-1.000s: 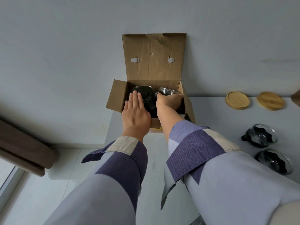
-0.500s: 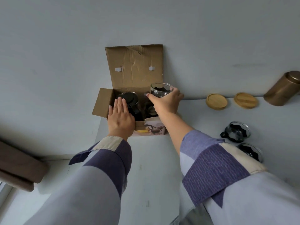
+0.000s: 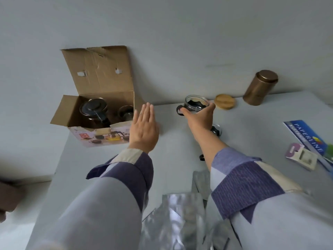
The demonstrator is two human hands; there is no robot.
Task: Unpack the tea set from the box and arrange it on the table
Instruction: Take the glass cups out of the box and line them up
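Observation:
The open cardboard box [image 3: 100, 136] stands at the table's far left corner, its lid flap up against the wall. Inside it sit a glass teapot with a dark lid [image 3: 94, 110] and another glass cup [image 3: 126, 113]. My right hand [image 3: 200, 117] is shut on a glass cup with a black handle [image 3: 195, 105], held over the table to the right of the box. My left hand [image 3: 144, 129] hovers flat and open beside the box's right side. Another glass cup [image 3: 216, 129] peeks out behind my right wrist, and a black handle [image 3: 201, 157] shows by my forearm.
A round wooden coaster [image 3: 225, 101] and a bronze canister [image 3: 259, 87] stand near the wall. A blue paper pack [image 3: 310, 139] and a small card packet [image 3: 301, 156] lie at the right. A silver foil bag [image 3: 180, 222] lies at the near edge.
My right hand has carried the glass cup out of the box and to the right over the table. My left hand has come off the box edge. The view has shifted right.

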